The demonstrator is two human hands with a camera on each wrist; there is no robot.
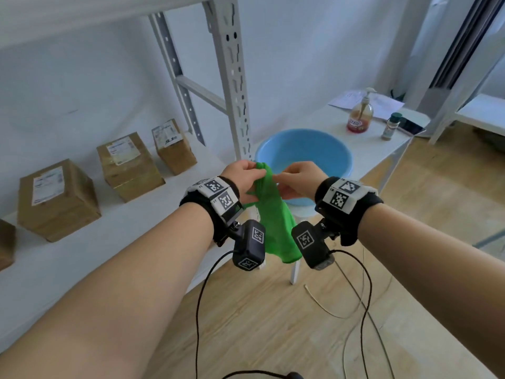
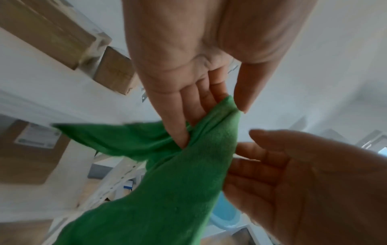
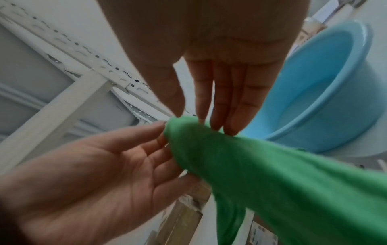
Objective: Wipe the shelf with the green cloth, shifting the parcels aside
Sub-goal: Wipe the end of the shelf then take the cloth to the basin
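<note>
A green cloth [image 1: 276, 222] hangs between my two hands in front of the blue basin [image 1: 347, 160]. My left hand [image 1: 258, 170] pinches its top fold between thumb and fingers, which the left wrist view shows closely [image 2: 232, 104]. Beside it, my right hand [image 1: 278, 184] has straight fingers whose tips touch the cloth's top and side [image 3: 194, 117]; its thumb stands slightly off the fabric. Three brown parcels [image 1: 58, 198] [image 1: 128, 165] [image 1: 173, 144] sit in a row on the white shelf [image 1: 82, 258] to the left, apart from both hands.
The shelf's slotted white upright [image 1: 235, 77] stands just behind my left hand. On the white side table with the basin are a soap pump bottle [image 1: 360, 113], a small jar [image 1: 391, 125] and a phone [image 1: 410, 127]. Cables [image 1: 355, 296] trail over the wooden floor.
</note>
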